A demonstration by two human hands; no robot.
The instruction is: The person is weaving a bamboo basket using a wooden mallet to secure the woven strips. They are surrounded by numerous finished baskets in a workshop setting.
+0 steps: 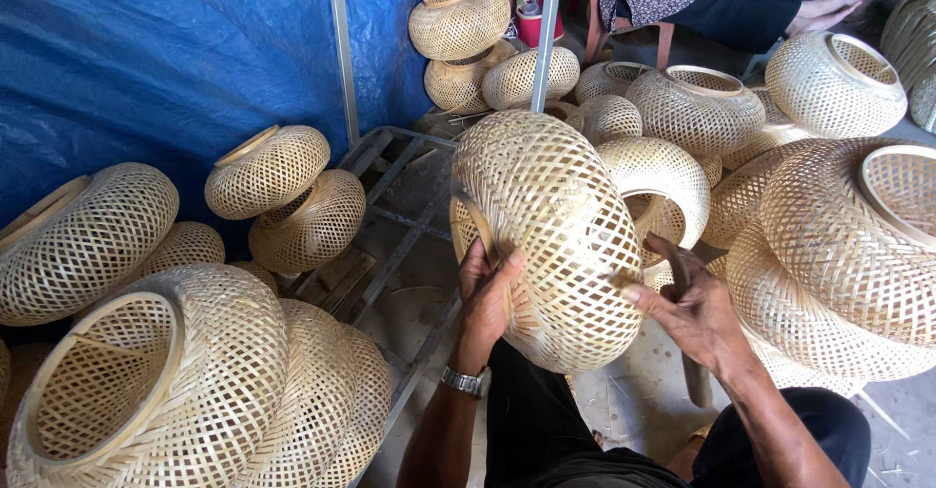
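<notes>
Two hands on one woven shade, propped upright on my lap. Left hand cups lower left edge, fingers curled against weave. Right hand presses right flank, also clutching dark tool. Shade's long axis tilts up-left. More shades piled around.

there is little of that kind here. at the top of the view, behind the stacked baskets and just left of the grey pole, stands a small red tub with a white can sticking out of it; the can carries a round dark mark, too small to make out. no labels, signs or screens show anywhere else.
</notes>
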